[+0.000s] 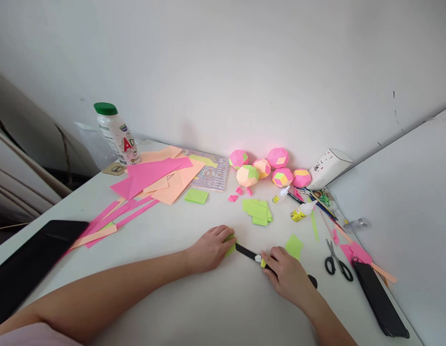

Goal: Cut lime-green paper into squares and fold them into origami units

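Our left hand [211, 249] holding a small lime-green paper piece [230, 251] on the white counter [194, 307], our right hand [286, 274] grasping a black-and-yellow utility knife [246, 252], black blade end at the paper's edge, lime-green paper stack [258, 212] just beyond, black-handled scissors [336, 256] off right.

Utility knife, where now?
Head view, lower middle, right of centre: the utility knife is in the right hand, pointing at the green paper under the left hand.
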`<state>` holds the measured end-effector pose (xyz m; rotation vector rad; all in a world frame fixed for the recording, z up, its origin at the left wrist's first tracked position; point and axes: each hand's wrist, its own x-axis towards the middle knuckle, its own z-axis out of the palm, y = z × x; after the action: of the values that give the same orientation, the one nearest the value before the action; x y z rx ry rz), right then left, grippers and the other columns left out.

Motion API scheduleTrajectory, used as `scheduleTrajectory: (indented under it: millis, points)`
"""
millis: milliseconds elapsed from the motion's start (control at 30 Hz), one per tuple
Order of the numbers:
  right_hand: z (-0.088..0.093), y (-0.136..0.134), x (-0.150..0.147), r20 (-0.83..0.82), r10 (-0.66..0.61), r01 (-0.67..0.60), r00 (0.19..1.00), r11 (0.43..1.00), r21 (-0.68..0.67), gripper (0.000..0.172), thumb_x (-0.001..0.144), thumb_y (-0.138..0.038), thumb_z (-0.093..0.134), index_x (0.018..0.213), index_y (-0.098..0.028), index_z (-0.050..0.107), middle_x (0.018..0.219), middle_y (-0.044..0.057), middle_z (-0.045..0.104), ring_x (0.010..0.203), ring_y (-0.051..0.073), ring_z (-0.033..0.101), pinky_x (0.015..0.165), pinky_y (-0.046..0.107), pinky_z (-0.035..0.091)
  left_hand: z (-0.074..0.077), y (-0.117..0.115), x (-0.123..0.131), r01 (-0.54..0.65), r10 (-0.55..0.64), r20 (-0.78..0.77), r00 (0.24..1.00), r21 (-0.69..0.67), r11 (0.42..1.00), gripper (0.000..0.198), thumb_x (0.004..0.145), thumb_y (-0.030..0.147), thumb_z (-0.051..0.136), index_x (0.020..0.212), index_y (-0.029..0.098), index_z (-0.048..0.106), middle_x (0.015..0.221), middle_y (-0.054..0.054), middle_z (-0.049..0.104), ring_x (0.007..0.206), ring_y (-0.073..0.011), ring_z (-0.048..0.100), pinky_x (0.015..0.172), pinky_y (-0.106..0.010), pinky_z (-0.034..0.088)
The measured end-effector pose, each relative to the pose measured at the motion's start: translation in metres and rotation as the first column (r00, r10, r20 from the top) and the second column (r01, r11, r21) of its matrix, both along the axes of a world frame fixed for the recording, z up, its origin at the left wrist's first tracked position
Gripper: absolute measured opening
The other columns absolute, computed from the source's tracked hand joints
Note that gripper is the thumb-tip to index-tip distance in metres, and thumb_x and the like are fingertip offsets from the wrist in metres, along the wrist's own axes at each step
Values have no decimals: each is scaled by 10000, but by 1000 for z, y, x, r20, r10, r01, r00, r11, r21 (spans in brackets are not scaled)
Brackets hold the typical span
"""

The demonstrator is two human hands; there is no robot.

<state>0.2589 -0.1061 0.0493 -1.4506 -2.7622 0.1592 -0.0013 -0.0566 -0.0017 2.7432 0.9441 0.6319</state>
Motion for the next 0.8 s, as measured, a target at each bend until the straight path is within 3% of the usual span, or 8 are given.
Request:
scheduleTrajectory:
  millis: [433,800]
  points:
    - [-3,1,-1,-32,12,-11,999,999,44,318,866,-166,467,1170,-168,564,870,97,576,816,225,540,584,304,510,4,1,1,0,0,7,1000,-19,1000,294,848,84,399,1097,157,537,1057,-117,552,989,-238,506,843,-371,469]
    - [-4,2,-3,-23,5,-4,1000,999,40,329,861,-168,481,1177,-159,568,883,100,580,828,228,542,593,308,518,4,7,0,16,-8,125,992,-68,998,288,857,85,378,1036,159,590,1017,-102,598,921,-210,536,822,-348,485]
